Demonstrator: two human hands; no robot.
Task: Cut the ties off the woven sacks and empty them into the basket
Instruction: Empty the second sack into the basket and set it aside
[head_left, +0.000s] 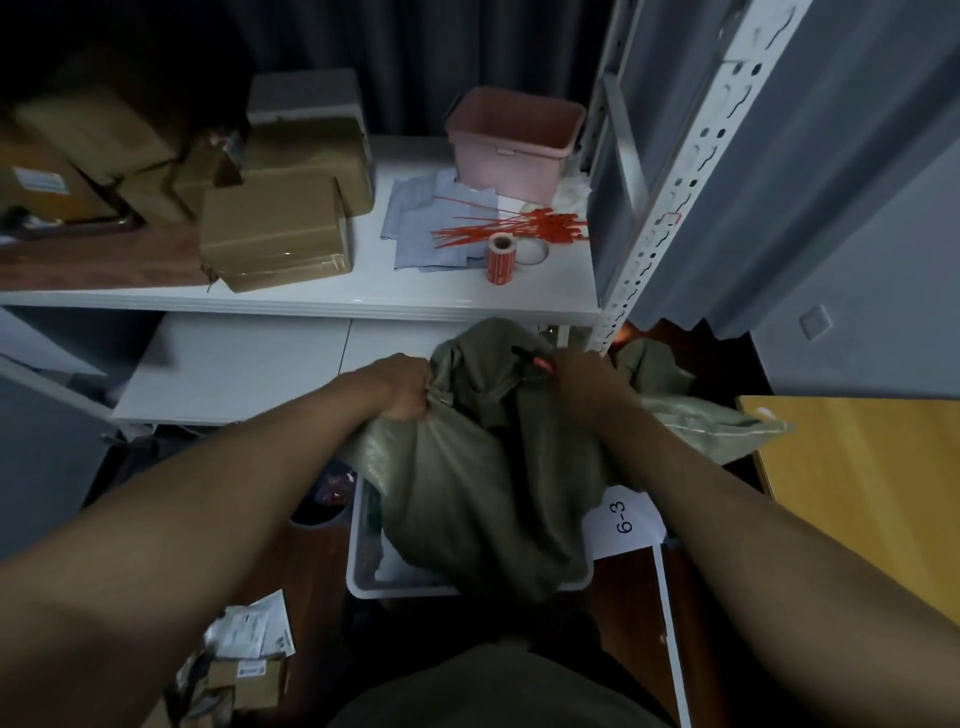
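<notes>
Under sack (483, 483), basket (363, 566) mostly hidden.

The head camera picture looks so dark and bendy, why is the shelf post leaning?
In the head view the wide lens bends straight things, so the white shelf post slants; light falls on the shelf top while the corners go dark; the green sack held by the left hand and right hand looks dim and slightly soft.

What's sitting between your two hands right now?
In the head view, the bunched top of the green woven sack fills the gap between the left hand and the right hand; both grip it above the white basket.
</notes>
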